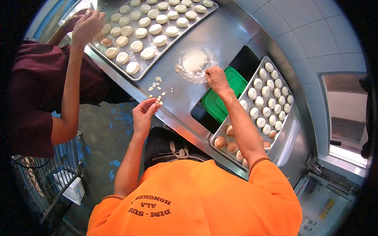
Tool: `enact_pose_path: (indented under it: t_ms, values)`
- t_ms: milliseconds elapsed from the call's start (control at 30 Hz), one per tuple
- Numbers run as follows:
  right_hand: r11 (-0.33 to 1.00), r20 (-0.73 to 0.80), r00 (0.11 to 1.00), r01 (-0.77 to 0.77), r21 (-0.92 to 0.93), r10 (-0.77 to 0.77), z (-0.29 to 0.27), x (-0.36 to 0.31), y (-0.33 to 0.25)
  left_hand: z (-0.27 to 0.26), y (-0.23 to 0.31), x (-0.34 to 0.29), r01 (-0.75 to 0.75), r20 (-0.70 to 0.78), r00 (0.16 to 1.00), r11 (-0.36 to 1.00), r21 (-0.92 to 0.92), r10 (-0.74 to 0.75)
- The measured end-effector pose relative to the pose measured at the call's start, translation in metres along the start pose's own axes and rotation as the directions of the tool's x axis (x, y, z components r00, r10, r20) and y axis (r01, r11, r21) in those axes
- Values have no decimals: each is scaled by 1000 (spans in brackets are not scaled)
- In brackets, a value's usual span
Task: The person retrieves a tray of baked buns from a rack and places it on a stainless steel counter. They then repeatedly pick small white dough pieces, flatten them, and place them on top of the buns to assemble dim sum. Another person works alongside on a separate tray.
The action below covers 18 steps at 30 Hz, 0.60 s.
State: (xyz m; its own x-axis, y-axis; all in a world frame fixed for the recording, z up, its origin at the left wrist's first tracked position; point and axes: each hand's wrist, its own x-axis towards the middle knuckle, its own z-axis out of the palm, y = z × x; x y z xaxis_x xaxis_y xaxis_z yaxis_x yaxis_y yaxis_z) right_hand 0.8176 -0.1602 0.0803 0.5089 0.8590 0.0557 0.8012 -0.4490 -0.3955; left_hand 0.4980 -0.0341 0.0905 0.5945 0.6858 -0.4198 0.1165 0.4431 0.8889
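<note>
My left hand [142, 117] is at the near edge of the steel counter, thumb and fingers closed on small pale pieces [159, 102] that look like chopped nuts. More loose pale pieces [154, 84] lie scattered just beyond the fingertips. Ahead of me, a clear scalloped glass dish [188, 78] holds a white liquid or batter [194, 60]. At the dish's right rim is my right hand [217, 78], its fingers pinched together. Whatever those fingers hold, if anything, is hidden.
A large metal tray [173, 43] of round white dough pieces lies at the far left. Another tray [247, 115] at right carries white rounds and several brown-coated ones. Between them sits a green plastic lid or box [231, 80]. A co-worker's hands [87, 27] reach over the left tray.
</note>
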Motion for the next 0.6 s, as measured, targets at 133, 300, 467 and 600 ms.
enact_pose_path:
  t_ms: [133, 300, 467, 600]
  values:
    - [994, 117, 992, 62, -91, -51, -2, 8, 8, 1, 1, -1, -27, 23, 999, 1000, 1, 27]
    - [964, 184, 978, 136, -231, -94, 0, 12, 11, -1, 2, -6, 27, 7, 1000, 998, 61, -28]
    - [942, 268, 963, 114, -315, -27, -4, 16, 16, -3, 0, -9, 6, 23, 1000, 1000, 15, -6]
    - [995, 172, 985, -11, -96, 28, -2, 24, 18, -5, -3, -10, 34, 1, 999, 999, 24, -34]
